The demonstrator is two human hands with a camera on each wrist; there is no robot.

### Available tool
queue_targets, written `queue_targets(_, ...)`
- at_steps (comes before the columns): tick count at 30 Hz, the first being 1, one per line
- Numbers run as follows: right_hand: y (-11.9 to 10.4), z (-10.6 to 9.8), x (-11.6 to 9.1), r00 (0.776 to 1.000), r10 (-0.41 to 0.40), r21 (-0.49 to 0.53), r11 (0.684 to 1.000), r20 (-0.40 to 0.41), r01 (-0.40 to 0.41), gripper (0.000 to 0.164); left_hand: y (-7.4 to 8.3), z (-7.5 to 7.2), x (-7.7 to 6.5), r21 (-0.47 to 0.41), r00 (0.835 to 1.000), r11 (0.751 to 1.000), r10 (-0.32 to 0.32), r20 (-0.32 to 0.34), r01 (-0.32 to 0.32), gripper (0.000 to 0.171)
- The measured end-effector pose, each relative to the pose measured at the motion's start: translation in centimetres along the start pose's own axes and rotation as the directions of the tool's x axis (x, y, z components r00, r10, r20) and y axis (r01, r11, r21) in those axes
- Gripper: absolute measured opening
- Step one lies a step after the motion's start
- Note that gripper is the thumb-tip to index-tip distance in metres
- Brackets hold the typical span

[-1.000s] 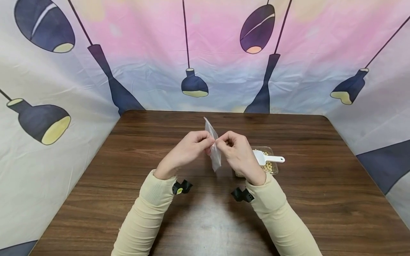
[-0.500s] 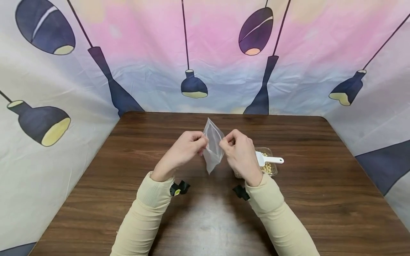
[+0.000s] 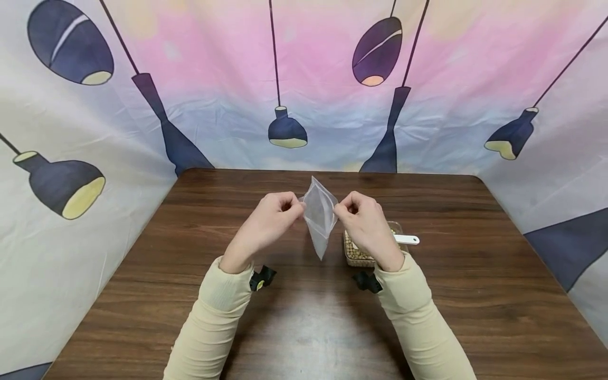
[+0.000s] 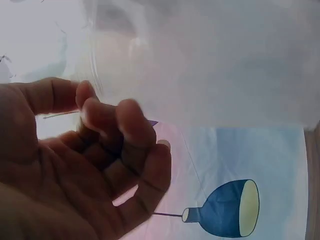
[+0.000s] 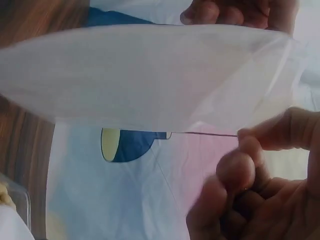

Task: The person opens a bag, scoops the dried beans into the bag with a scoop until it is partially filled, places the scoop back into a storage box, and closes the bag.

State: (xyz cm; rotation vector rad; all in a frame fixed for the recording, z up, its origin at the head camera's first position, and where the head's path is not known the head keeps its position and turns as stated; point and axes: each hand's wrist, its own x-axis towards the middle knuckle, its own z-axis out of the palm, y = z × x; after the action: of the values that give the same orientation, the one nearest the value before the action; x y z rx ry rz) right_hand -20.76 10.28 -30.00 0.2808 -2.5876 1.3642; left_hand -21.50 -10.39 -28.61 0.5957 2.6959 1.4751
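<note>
Between both hands hangs a translucent zip-lock bag, its mouth spread apart in the head view. My left hand pinches one side of the mouth between thumb and index finger; in the left wrist view the bag's sheet fills the upper part. On the opposite side my right hand pinches the other edge. From the right wrist, the bag looks bulged open, with nothing visible inside. Partly behind my right hand stands a clear plastic container of pale yellow beans, a white scoop lying across it.
The dark wood-grain table spreads out under both arms. A cloth backdrop printed with hanging lamps rises behind its far edge and at both sides. The container's corner shows at lower left in the right wrist view.
The bag was nearly flat with both hands together; the hands have drawn apart sideways and its mouth has opened. The right hand's shift right uncovers more of the container's near-left side.
</note>
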Motion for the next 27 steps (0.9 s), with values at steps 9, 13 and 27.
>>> queue_targets(9,0.0,0.5,0.0,0.995,-0.066,0.123,0.991,0.077,0.057,0.012,-2.2,1.9,0.8,0.034,0.951,0.958,0.278,0.135,-0.285,0.139)
queue_targets(13,0.0,0.3,0.0,0.996,-0.043,0.166,0.986,0.083,0.028,0.014,-3.2,3.2,2.2,0.056,0.934,0.936,0.340,0.108,-0.347,0.151)
queue_targets(27,0.8,0.1,0.2,1.000,-0.024,-0.041,0.999,0.019,0.024,0.018,-4.4,3.6,2.1,0.025,0.902,0.902,0.430,0.025,-0.431,0.120)
